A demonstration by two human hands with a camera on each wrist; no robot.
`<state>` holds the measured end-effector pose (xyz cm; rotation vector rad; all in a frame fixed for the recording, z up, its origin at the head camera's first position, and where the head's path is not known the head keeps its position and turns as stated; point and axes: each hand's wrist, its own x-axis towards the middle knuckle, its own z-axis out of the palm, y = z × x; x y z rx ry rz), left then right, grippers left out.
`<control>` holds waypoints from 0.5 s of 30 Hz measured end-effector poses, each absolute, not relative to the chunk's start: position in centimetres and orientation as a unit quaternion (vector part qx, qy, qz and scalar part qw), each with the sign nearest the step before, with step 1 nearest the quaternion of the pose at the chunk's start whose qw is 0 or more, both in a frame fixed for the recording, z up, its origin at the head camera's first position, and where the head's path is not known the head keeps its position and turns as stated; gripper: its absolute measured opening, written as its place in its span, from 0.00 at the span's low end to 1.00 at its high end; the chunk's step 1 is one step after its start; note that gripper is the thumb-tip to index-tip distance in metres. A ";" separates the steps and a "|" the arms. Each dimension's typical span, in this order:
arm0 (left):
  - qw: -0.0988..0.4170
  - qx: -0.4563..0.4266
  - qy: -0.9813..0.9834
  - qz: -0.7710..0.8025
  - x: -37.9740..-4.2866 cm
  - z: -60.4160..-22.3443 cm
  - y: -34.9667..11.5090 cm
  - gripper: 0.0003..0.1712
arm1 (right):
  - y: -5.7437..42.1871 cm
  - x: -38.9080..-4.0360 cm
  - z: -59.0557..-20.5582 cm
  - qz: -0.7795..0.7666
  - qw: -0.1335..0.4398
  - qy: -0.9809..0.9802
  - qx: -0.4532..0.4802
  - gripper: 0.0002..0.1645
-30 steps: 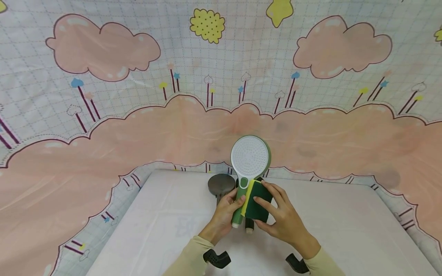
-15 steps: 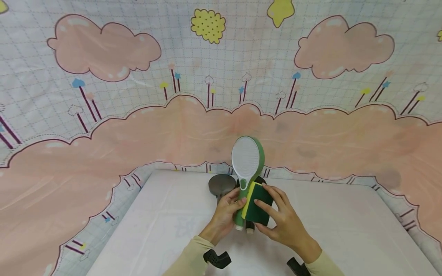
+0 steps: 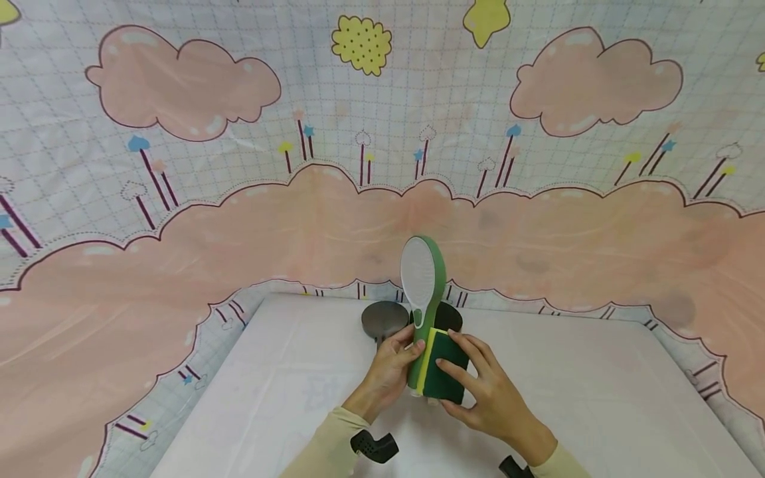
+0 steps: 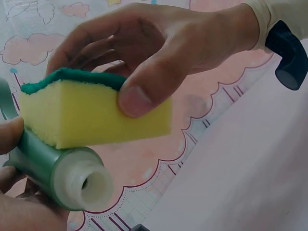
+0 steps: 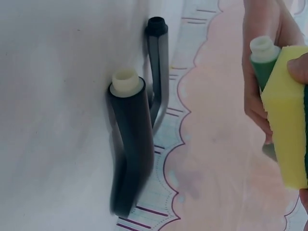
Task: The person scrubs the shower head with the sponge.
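My left hand grips the handle of a green shower head and holds it upright, its white spray face turned to the left. A yellow sponge with a dark green scouring side is pinched between the thumb and fingers of my right hand. The sponge's yellow side lies against the green handle. In the left wrist view, the sponge rests on the handle just above its pale threaded end. The right wrist view shows only part of both hands at its right edge.
A grey shower head lies on the white table behind my left hand. Beside it a black shower head is partly hidden by the green one and the sponge. A cloud-patterned cloth rises behind the table.
The green shower head has turned about its handle, so its spray face now points left and its green side shows. My right hand has slid the sponge down along the handle.
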<state>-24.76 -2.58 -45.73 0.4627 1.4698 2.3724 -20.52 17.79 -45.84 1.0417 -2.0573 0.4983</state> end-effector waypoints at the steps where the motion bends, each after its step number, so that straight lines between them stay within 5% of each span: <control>1: 0.155 0.160 0.515 0.828 -24.8 -45.8 -2.6 0.36 | 17.8 -20.5 -45.8 0.194 0.382 -0.805 0.409 0.31; 15: 0.192 0.176 0.534 0.804 -24.6 -46.0 -3.1 0.36 | 18.5 -20.9 -45.0 0.165 0.370 -0.819 0.407 0.31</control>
